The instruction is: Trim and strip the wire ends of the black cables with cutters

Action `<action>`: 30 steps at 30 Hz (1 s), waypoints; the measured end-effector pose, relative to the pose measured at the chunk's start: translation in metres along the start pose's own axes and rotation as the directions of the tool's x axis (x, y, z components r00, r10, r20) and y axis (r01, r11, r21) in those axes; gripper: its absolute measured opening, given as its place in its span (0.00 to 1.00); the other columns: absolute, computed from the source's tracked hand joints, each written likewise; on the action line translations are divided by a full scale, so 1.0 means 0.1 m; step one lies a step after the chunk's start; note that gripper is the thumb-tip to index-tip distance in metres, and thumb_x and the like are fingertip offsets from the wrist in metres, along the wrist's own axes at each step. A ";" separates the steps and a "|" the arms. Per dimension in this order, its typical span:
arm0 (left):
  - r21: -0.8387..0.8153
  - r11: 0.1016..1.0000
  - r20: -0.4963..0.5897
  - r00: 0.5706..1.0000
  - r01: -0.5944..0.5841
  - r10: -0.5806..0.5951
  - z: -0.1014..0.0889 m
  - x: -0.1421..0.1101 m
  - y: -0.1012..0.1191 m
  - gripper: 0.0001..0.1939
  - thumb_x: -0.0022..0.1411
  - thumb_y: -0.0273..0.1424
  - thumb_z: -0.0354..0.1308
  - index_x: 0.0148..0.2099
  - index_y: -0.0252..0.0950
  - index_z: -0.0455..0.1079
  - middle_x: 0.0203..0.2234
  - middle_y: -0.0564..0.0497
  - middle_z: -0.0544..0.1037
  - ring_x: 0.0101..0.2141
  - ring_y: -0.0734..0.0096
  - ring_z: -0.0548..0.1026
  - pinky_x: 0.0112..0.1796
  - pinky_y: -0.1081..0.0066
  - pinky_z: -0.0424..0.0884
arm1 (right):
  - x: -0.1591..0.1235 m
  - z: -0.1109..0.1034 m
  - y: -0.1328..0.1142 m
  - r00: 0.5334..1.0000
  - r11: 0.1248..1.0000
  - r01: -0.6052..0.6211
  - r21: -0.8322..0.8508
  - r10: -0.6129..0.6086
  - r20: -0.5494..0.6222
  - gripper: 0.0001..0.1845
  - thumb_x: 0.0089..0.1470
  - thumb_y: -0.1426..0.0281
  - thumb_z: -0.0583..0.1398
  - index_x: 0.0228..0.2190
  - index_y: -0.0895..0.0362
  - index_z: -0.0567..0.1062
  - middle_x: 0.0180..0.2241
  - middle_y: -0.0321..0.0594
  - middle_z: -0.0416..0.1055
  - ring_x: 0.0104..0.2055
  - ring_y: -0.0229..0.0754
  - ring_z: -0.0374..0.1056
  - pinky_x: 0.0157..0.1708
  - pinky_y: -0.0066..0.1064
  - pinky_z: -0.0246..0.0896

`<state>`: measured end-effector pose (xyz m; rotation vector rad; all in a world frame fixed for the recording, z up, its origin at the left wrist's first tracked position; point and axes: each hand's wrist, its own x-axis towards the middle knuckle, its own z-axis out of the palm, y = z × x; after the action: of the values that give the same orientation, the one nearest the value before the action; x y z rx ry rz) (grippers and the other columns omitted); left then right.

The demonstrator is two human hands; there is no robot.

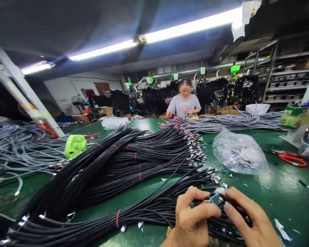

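Bundled black round cables with red ties (pixel 117 218) stretch across the green glossy surface (pixel 260 187). The left hand (pixel 195 216) pinches the stripped, blue-wired end of a thin black cable (pixel 213 198); at its right, the right hand (pixel 247 216) closes its fingertips on that end.

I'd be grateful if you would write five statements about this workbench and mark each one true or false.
1. A thin blue wire shows between the left hand and the right hand. True.
2. The red-handled tool lies to the left of the clear plastic bag. False; it lies to the right.
3. A red band goes around the nearest bundle of black cables. True.
4. The plastic bag is empty. False; it holds small scraps.
5. The person across the table wears a grey top. True.
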<state>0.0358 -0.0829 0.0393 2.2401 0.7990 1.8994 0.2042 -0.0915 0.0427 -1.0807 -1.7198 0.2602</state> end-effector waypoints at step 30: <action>-0.006 0.998 0.066 0.996 0.057 -0.056 0.01 0.01 0.03 0.21 0.55 0.16 0.53 0.48 0.40 0.70 0.31 0.50 0.74 0.28 0.73 0.73 0.29 0.75 0.69 | 0.02 0.04 -0.01 0.999 0.996 0.039 -0.075 -0.039 0.003 0.15 0.54 0.60 0.59 0.31 0.55 0.83 0.32 0.43 0.81 0.35 0.45 0.78 0.36 0.24 0.73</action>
<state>0.0381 -0.0844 0.0410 2.2378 0.8347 1.7912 0.2001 -0.0893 0.0423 -1.1001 -1.7624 0.1731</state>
